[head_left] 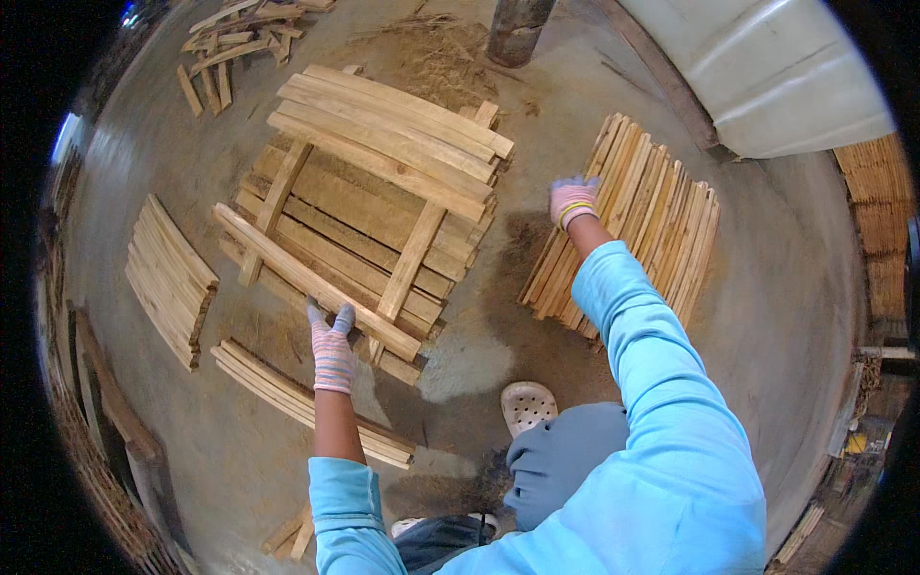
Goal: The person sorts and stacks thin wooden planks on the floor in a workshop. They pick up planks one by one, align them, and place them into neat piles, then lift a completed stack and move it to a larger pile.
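My left hand (332,347), in a striped glove with grey fingertips, grips the near edge of a long wooden slat (287,267). That slat lies across two wooden crosspieces (410,259) on a stack of pallet-like slatted panels (335,206). Several slats (383,126) lie side by side over the crosspieces' far ends. Out to the right, my right hand (575,199), gloved alike, has its fingers closed over the left edge of a pile of slats (640,225). They seem to hold an outer slat there; the fingertips are partly hidden.
More slats (171,278) are piled at the left, with a short row (307,401) nearer me. Scrap wood (235,43) lies at the far left. A post (519,31) stands at the back, and a large pale container (767,72) at the far right. My shoe (528,406) is between the piles.
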`<state>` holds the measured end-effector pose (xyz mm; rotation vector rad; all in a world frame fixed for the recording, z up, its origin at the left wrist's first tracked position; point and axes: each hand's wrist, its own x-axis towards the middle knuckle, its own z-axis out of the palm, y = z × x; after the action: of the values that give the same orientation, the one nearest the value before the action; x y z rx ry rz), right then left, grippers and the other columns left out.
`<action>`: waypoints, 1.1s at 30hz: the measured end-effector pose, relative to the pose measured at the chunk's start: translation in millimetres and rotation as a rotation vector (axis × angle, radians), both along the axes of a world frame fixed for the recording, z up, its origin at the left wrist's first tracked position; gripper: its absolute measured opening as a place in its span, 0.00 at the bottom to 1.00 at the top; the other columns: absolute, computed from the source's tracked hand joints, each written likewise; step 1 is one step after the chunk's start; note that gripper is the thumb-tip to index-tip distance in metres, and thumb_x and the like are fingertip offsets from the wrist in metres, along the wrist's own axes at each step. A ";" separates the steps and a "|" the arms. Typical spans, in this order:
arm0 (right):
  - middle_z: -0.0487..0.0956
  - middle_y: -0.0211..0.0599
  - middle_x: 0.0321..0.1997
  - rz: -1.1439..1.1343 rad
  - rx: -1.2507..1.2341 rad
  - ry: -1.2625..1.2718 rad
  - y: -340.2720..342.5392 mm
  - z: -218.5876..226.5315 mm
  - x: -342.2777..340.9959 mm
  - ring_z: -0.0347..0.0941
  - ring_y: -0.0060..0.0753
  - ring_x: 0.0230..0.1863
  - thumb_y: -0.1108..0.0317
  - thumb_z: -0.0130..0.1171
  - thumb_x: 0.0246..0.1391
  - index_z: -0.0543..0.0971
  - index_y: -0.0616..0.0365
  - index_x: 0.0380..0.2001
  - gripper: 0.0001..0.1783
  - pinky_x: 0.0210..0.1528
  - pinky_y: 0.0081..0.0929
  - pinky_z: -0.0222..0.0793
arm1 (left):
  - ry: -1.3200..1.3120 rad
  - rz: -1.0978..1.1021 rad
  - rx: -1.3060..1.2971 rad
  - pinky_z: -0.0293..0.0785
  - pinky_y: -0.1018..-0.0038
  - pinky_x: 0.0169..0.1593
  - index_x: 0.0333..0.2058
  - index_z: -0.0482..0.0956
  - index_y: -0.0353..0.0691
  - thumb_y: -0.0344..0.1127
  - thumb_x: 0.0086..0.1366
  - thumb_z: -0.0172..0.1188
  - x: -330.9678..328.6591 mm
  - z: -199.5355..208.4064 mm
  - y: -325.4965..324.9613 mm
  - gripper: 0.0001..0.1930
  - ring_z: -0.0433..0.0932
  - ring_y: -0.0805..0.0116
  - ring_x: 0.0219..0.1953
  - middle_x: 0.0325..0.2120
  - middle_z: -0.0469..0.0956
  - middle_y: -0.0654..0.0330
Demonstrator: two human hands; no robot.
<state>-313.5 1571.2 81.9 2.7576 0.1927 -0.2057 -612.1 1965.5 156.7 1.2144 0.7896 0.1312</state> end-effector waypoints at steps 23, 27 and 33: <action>0.75 0.48 0.62 0.315 0.565 0.386 179.5 116.4 -65.6 0.74 0.45 0.59 0.63 0.60 0.52 0.72 0.57 0.62 0.32 0.60 0.34 0.70 | 0.052 0.040 -0.043 0.74 0.64 0.54 0.74 0.34 0.49 0.24 0.60 0.65 4.5 3.9 12.5 0.54 0.74 0.54 0.55 0.61 0.68 0.45; 0.80 0.45 0.55 0.179 1.177 0.791 166.4 79.9 -57.5 0.75 0.42 0.54 0.67 0.56 0.55 0.71 0.63 0.62 0.30 0.57 0.33 0.69 | -0.006 0.049 0.098 0.73 0.67 0.56 0.74 0.37 0.49 0.23 0.60 0.65 4.1 -2.3 11.5 0.53 0.73 0.56 0.56 0.61 0.68 0.47; 0.82 0.39 0.44 0.062 1.455 0.656 187.7 76.1 -105.0 0.75 0.31 0.43 0.62 0.62 0.59 0.75 0.63 0.54 0.23 0.47 0.30 0.72 | 0.380 0.024 0.760 0.65 0.61 0.65 0.72 0.52 0.44 0.44 0.60 0.70 4.7 26.1 11.2 0.46 0.71 0.50 0.62 0.61 0.69 0.41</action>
<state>-418.5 1758.9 158.0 3.9020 0.8838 -1.4476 -607.4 1976.7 182.8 1.9855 1.1363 0.2367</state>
